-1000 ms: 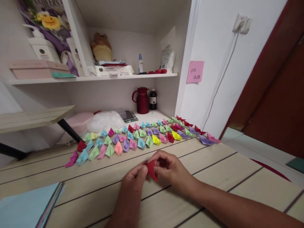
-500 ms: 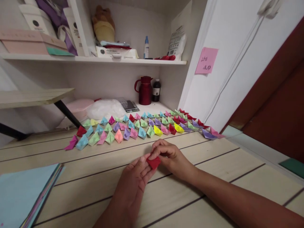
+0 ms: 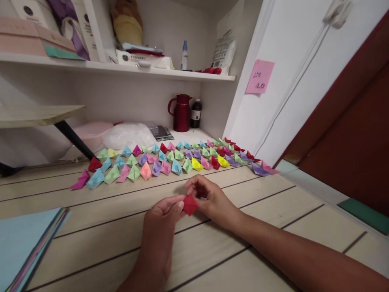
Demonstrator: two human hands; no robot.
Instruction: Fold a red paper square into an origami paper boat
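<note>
A small folded red paper piece [image 3: 190, 205] is pinched between both of my hands, just above the wooden table [image 3: 273, 211]. My left hand [image 3: 161, 225] grips its left side with closed fingers. My right hand [image 3: 209, 198] pinches its right side, fingers curled. Beyond my hands, several small folded paper boats [image 3: 170, 162] in many colours stand in rows across the table.
A stack of coloured paper sheets [image 3: 24, 243], light blue on top, lies at the front left. A red jug [image 3: 181, 112], a dark bottle [image 3: 196, 113] and a white plastic bag [image 3: 129, 136] sit at the back. A pink note [image 3: 259, 76] hangs on the wall.
The red paper has been turned and worked between my fingers, from upright to a flatter diamond. The view has tilted down and shifted slightly.
</note>
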